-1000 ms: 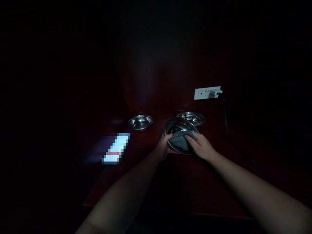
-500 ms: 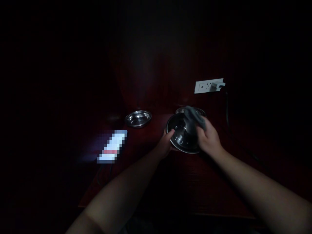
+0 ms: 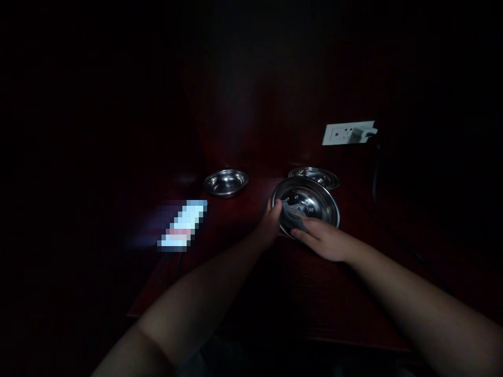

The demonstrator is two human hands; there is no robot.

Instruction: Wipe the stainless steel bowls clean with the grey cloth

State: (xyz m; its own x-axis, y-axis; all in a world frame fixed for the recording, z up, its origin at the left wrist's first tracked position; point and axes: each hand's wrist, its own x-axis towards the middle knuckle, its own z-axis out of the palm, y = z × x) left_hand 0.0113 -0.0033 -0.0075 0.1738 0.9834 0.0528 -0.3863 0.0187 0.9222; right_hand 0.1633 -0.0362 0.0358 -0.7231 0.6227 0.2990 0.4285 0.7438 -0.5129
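Observation:
My left hand (image 3: 270, 224) grips the left rim of a shiny steel bowl (image 3: 324, 204), thumb over the edge, its other fingers hidden beneath. The bowl is tilted, with its inside facing me. My right hand (image 3: 324, 238) holds a grey cloth (image 3: 293, 215) and presses it against the bowl's inner wall at the lower left, close to my left thumb. Behind the bowl, partly covered by it, lies another steel dish (image 3: 314, 174). A second shallow steel dish (image 3: 227, 182) sits further left on the dark red table (image 3: 243, 220).
A lit, pixelated phone-like screen (image 3: 184, 226) lies at the left, with thin cables (image 3: 170, 266) below it. On the back wall a white socket plate (image 3: 341, 134) carries a plug (image 3: 363, 134), whose cord (image 3: 375, 178) hangs down at the right. The surroundings are very dark.
My right hand has moved the cloth from the bowl's upper right down to its lower left inside. The bowl has turned, showing more of its bright inner wall. The view has shifted slightly.

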